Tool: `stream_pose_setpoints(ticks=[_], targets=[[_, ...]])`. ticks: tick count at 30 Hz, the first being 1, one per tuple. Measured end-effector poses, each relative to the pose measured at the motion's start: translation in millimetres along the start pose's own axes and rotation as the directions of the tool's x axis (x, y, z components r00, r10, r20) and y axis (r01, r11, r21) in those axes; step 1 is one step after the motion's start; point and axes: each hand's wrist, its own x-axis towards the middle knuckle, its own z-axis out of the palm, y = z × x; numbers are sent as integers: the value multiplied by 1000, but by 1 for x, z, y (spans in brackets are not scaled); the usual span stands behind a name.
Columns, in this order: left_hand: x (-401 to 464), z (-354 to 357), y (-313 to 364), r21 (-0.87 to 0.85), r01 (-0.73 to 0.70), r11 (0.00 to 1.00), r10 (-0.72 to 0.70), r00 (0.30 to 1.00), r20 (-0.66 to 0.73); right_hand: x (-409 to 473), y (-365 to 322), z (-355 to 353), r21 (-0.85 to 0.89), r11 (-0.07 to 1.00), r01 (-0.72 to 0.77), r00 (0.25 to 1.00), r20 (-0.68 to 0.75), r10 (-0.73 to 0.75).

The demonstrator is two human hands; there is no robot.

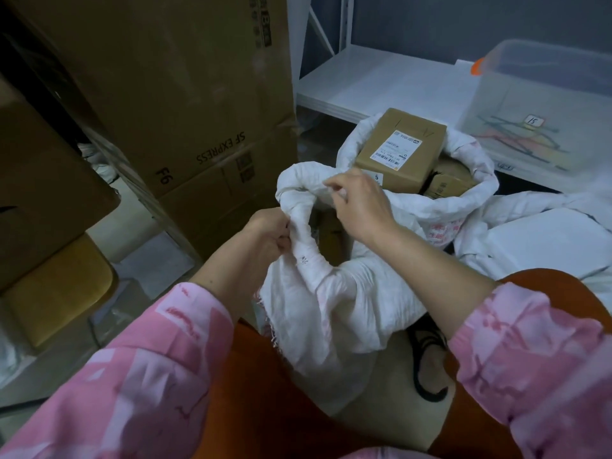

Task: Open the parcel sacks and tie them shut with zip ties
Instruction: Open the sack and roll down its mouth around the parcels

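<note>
A white woven parcel sack (334, 306) stands on the floor between my knees, its rim rolled into a thick band. My left hand (270, 231) grips the rolled rim on the near left side. My right hand (357, 202) pinches the rim farther back, at the top. Behind it a second white sack (470, 200) stands open, with a labelled brown parcel box (399, 149) sticking out of its mouth. No zip tie shows in view.
Tall stacked cardboard cartons (185, 104) marked SF EXPRESS rise on the left. A white shelf (374, 81) runs along the back, with a clear plastic bin (543, 107) on it at right. Flat white bags (546, 240) lie on the right. My sandalled foot (429, 362) is under the sack.
</note>
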Motion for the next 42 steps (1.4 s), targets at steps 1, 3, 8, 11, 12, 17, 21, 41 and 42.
stream_pose_setpoints(ticks=[1, 3, 8, 11, 12, 17, 21, 41, 42], targets=[[0, -3, 1, 33, -5, 999, 4, 999, 34, 5, 1, -1, -51, 999, 12, 1000, 8, -12], [2, -10, 4, 105, -12, 994, 0, 994, 113, 17, 0, 5, -103, 993, 49, 998, 33, -46], [7, -36, 12, 296, -74, 952, -2, 969, 246, 38, -3, 20, -109, 993, 52, 993, 108, -41], [10, -47, 12, 319, -103, 942, -11, 942, 335, 45, -3, 24, -141, 989, 51, 989, 148, -30], [13, -50, 11, 325, -110, 939, -12, 936, 351, 48, -2, 25, -129, 991, 38, 986, 168, -16], [37, -74, -3, 329, -69, 942, -40, 949, 313, 68, 18, 4, 55, 971, -231, 892, 410, 189], [39, -65, -10, 165, -80, 983, 38, 969, 244, 78, 29, 4, 5, 915, -403, 800, 488, 349], [42, -26, -8, -698, 75, 712, -44, 997, 63, -49, -16, 46, -259, 962, 83, 915, 402, 30], [42, -26, -8, -755, 85, 650, -52, 996, 67, -50, -12, 49, -277, 958, 72, 937, 349, 31]])
